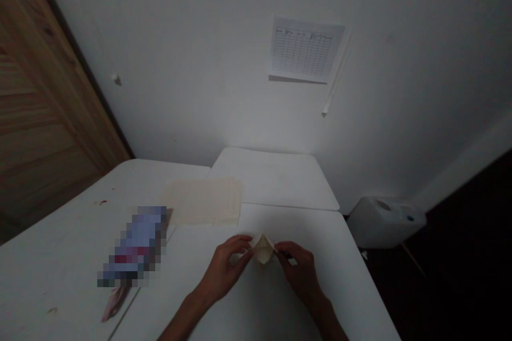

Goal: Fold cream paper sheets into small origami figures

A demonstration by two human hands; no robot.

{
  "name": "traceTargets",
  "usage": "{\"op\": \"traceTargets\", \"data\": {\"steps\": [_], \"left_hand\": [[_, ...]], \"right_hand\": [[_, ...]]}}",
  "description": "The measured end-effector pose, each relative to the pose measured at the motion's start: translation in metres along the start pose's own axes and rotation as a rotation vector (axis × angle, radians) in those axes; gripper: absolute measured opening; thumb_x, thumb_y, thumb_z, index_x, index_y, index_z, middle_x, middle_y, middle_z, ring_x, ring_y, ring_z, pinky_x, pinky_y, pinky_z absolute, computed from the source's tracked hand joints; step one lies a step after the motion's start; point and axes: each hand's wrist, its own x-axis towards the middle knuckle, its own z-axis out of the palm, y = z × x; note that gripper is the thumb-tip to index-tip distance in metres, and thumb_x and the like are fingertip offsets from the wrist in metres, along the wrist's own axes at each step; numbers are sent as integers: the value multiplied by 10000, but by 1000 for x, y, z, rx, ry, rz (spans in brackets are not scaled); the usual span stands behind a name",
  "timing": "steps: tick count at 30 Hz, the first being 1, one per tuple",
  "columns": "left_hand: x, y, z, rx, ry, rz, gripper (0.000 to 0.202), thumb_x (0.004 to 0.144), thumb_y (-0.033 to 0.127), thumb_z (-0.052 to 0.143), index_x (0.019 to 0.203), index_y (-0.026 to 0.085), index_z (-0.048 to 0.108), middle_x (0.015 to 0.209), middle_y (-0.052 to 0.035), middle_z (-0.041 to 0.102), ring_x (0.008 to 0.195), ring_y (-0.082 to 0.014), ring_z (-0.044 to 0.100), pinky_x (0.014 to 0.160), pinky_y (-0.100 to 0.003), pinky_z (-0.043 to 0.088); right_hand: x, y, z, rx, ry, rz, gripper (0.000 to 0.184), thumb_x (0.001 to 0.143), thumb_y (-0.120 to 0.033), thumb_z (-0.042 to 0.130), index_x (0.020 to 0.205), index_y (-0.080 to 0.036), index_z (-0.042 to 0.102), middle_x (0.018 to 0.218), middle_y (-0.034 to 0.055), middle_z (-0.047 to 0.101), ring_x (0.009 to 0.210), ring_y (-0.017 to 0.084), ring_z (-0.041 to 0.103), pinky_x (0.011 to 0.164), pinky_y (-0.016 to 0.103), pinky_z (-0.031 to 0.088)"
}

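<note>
Head view: the left hand (223, 269) and right hand (301, 272) are close together over a white table (248, 303), gripping a small folded piece of cream paper (263, 249) from opposite sides, so that it sits between them. Just beyond the hands, a squared stack of cream paper sheets (204, 201) lies on the table. Left of the hands is a pixelated object (134, 245), too obscured to identify, with a pink strip (114, 303) poking out beneath it. A printed grid chart on white paper (304, 48) hangs on the white wall (192, 64) ahead. A white plastic container (384, 221) stands off the table's right side, and a wooden door (48, 101) fills the far left.
</note>
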Motion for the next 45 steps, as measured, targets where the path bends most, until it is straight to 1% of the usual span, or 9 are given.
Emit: {"op": "traceTargets", "data": {"steps": [3, 9, 11, 17, 23, 27, 33, 41, 45], "left_hand": [[-1, 3, 6, -19, -17, -115, 191, 887, 373, 588, 879, 194, 652, 1134, -80, 658, 891, -191, 665, 777, -318, 554], [1, -2, 18, -95, -34, -246, 357, 882, 347, 557, 1195, 177, 538, 973, -73, 672, 713, -164, 680, 647, -282, 561], [1, -5, 22, -75, -31, -237, 382, 862, 296, 556, 1222, 174, 520, 1005, -85, 664, 738, -171, 683, 662, -294, 565], [-2, -13, 33, 61, 23, -117, 445, 773, 129, 543, 1214, 193, 536, 1150, -106, 625, 1045, -232, 617, 851, -394, 541], [-7, -25, 32, 100, 13, -52, 579, 712, 6, 445, 1253, 199, 511, 1196, -90, 604, 1120, -213, 573, 944, -416, 489], [-6, -32, 33, 138, 49, -60, 612, 668, -3, 434, 1245, 182, 520, 1172, -97, 622, 1094, -223, 588, 939, -432, 487], [0, -34, 44, 211, 135, -76, 331, 818, 175, 495, 1132, 162, 601, 1043, -112, 675, 967, -247, 642, 853, -429, 525], [-1, -40, 45, 314, 158, -68, 399, 716, 73, 487, 1084, 154, 617, 1029, -99, 665, 958, -239, 622, 861, -418, 516], [1, -35, 41, 380, 100, -9, 375, 697, 29, 486, 1012, 162, 640, 980, -90, 656, 947, -241, 590, 863, -419, 507]], "right_hand": [[-2, -1, 4, 20, 11, -4, 167, 903, -264, 515, 912, -223, 676, 925, 51, 709, 828, 174, 673, 718, 299, 577], [-5, -8, 8, 33, 97, -13, 113, 854, -256, 558, 894, -216, 656, 925, 55, 695, 823, 176, 673, 695, 292, 592], [-5, -11, 9, 46, 116, 18, 99, 843, -272, 573, 893, -212, 633, 924, 57, 675, 827, 179, 659, 697, 294, 587], [-2, -11, 16, -73, 151, 139, 81, 836, -276, 566, 869, -203, 582, 828, 38, 627, 756, 177, 619, 664, 281, 543], [0, -2, 12, -97, 178, 215, 168, 797, -188, 509, 933, -196, 606, 862, 53, 660, 756, 193, 640, 685, 301, 533], [0, -1, 11, -95, 158, 242, 251, 762, -160, 494, 971, -194, 630, 888, 60, 680, 747, 197, 652, 699, 311, 539], [3, 2, 19, -134, 153, 276, 220, 765, -178, 509, 934, -180, 649, 849, 61, 686, 732, 204, 654, 685, 306, 523], [4, 9, 21, -239, 143, 267, 215, 738, -116, 496, 867, -180, 655, 845, 59, 666, 778, 205, 629, 736, 302, 485], [2, 6, 21, -251, 126, 243, 210, 757, -106, 488, 861, -180, 654, 852, 60, 655, 780, 202, 622, 733, 297, 478]]}}
